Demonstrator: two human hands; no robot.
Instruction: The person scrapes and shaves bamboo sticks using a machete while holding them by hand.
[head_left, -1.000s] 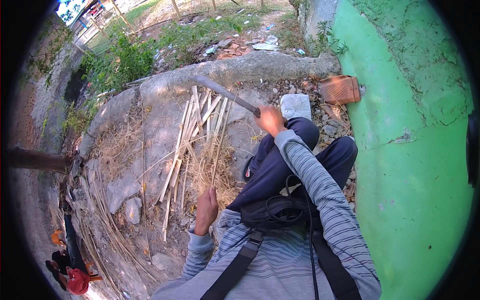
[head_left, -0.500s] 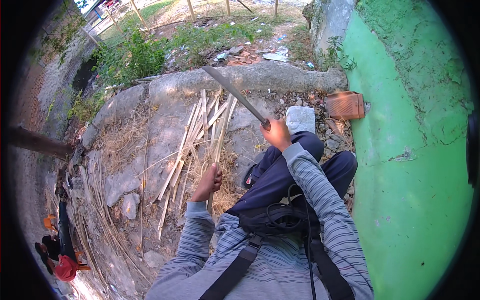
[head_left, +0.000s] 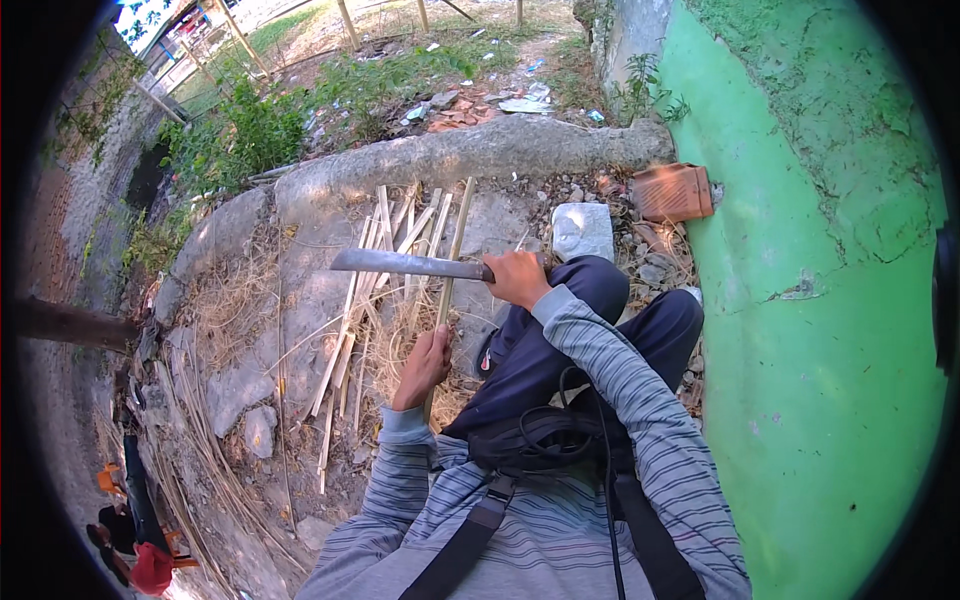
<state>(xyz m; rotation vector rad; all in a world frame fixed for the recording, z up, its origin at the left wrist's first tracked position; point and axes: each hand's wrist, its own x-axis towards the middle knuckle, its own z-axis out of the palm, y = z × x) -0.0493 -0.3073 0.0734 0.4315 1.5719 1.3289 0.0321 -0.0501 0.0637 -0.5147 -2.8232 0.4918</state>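
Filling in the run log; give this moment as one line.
left hand: holds pale strip | right hand: holds knife | knife: seen across strip

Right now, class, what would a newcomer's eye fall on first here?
The long machete in the right hand catches the eye first, crossing in front of the pale strip that the left hand holds. Next comes the bright green wall, filling the right side.

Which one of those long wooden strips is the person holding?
The rightmost wooden strip, running up from the left hand and crossing behind the machete. It's the only one gripped; the other strips lie to its left.
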